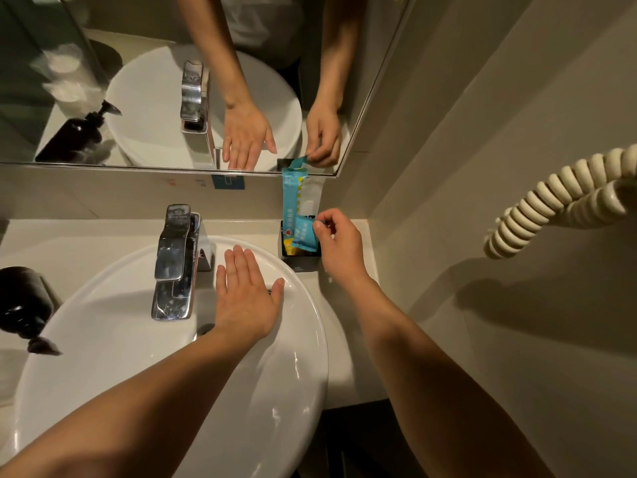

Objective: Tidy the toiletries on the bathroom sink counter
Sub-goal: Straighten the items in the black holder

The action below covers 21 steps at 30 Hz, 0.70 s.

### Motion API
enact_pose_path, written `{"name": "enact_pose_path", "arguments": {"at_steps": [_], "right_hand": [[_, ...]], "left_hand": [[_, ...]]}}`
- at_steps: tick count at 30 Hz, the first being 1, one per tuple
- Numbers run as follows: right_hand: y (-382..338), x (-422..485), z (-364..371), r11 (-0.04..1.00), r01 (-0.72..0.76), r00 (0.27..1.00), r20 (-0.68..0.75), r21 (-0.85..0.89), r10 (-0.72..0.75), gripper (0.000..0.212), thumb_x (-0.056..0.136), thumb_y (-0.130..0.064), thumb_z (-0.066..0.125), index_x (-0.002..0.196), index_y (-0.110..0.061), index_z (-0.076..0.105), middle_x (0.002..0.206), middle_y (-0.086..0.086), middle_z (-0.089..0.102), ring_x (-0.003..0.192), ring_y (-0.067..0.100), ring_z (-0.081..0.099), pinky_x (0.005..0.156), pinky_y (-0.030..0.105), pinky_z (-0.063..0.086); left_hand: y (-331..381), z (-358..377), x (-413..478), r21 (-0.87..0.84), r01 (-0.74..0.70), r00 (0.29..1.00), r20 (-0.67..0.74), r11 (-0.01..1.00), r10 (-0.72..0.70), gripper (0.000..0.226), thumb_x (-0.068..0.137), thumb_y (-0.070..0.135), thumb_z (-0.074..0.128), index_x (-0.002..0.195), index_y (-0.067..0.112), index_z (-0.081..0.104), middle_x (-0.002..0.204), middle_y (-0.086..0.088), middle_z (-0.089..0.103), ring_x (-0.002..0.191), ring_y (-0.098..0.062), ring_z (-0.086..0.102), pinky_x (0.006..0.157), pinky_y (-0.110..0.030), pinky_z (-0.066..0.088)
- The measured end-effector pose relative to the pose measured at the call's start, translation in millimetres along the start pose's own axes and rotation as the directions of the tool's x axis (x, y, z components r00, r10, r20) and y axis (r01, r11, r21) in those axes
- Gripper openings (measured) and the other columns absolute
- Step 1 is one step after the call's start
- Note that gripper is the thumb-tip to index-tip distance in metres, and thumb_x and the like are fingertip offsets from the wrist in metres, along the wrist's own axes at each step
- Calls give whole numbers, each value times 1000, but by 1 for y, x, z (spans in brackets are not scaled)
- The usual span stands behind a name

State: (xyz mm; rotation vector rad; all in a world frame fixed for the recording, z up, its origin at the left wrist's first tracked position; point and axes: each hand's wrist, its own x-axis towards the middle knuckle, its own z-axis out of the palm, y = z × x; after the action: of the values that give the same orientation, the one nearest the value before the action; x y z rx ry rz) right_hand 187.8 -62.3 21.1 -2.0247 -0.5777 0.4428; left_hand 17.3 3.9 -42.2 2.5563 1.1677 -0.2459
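Right hand (339,244) pinches a small blue packet (306,234) between thumb and fingers, over a black holder (303,262) of taller packets on the bench (351,232) corner. Left hand (246,291) rests flat and empty on the white sink (303,339) rim beside the chrome faucet (175,263).

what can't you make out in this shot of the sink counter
Head view only:
- Inside of the black holder: hidden by its wall, the blue packets and the right hand.
- Packet print: too small to read.
- Dark pump bottle: blurred, cut off by the left edge.
- Drain: partly hidden behind the left hand.
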Motion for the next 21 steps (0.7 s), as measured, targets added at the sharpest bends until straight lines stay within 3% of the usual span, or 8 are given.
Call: {"name": "enact_pose_path", "arguments": {"at_steps": [6,11,15,21], "right_hand": [[27,2,8,988,19,998,56,-154,-10,8,101,-19,59,97,-18,65,103,2,61,97,20,59,82,30,50],[38,5,11,977,-32,995,81,-213,50,12,101,-26,61,101,-17,68,109,1,53,99,15,57,78,18,49],[40,9,14,974,-16,995,88,-226,37,9,98,-26,65,96,-19,69,107,1,53,97,16,57,84,27,55],[39,10,15,971,2,995,102,-238,23,5,97,-18,67,92,-18,68,105,1,53,96,17,58,83,28,56]], "left_hand": [[-1,3,2,-5,7,1000,-2,1000,-7,87,99,64,8,156,5,-19,167,-17,-21,155,-31,-21,127,-48,-9],[0,4,2,-14,12,1000,6,1000,-12,87,99,64,9,156,5,-20,167,-16,-22,154,-31,-23,126,-48,-9],[-1,4,3,-16,8,1000,12,1000,-8,87,99,64,9,156,6,-21,167,-16,-23,154,-31,-23,127,-49,-8],[-1,3,2,-10,13,1000,23,1000,-12,87,99,64,9,156,6,-22,167,-15,-24,154,-31,-24,127,-49,-8]]}}
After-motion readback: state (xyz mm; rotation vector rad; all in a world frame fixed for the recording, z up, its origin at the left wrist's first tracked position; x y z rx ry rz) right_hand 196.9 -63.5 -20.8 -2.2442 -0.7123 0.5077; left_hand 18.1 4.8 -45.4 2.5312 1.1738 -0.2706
